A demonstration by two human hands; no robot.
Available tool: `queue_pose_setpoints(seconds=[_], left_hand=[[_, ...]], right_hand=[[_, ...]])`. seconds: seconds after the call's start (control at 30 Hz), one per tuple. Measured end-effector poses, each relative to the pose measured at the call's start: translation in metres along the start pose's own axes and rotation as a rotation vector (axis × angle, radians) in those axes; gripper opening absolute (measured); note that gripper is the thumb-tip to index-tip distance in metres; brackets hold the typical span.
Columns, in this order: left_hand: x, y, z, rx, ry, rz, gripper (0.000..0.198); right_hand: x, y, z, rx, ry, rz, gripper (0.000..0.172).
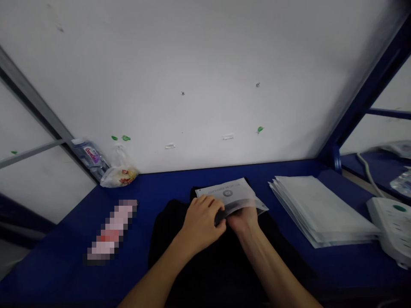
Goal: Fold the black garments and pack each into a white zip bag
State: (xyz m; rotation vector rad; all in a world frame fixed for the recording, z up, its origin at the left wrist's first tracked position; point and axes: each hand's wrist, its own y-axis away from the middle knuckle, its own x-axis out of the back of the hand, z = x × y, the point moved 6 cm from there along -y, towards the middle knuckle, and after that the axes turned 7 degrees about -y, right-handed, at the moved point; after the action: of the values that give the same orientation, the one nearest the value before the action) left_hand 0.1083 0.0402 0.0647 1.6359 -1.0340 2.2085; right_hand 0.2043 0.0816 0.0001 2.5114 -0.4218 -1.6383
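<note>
"Grip?"
"Your left grip (202, 224) curls shut over a black garment (205, 256), pressing it into a printed plastic bag (229, 196). Your right grip (244, 220) is hidden behind the film, so I can't tell its pinch."
"Beside me?"
"A pixelated packet (111, 231) lies left on the blue counter (58, 252); stacked bags (321, 209) lie right."

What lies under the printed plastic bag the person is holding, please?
A black garment lies beneath; the bag, left hand and right hand cover the part directly underneath.
</note>
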Motion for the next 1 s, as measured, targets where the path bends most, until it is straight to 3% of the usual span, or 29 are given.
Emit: queue_pose_setpoints(seconds=[0.1,0.27,0.5,0.83,1.0], left_hand=[[-0.002,-0.002,-0.009,0.018,0.018,-0.050,0.013],[0.008,-0.003,-0.025,0.133,0.142,0.031,0.012],[0.004,-0.004,-0.034,0.161,0.307,-0.044,0.011],[0.004,-0.004,-0.030,0.114,0.333,-0.128,0.012],[0.005,-0.004,-0.028,0.066,0.298,-0.153,0.014]], right_hand=[[0.004,0.005,0.006,-0.122,0.006,0.041,0.018],[0.019,0.020,0.004,-0.256,0.081,0.127,0.014],[0.020,0.049,-0.006,-0.338,0.239,-0.003,0.010],[0.012,0.049,0.014,-0.421,-0.062,0.029,0.010],[0.009,0.046,0.021,-0.413,-0.058,-0.022,0.010]])
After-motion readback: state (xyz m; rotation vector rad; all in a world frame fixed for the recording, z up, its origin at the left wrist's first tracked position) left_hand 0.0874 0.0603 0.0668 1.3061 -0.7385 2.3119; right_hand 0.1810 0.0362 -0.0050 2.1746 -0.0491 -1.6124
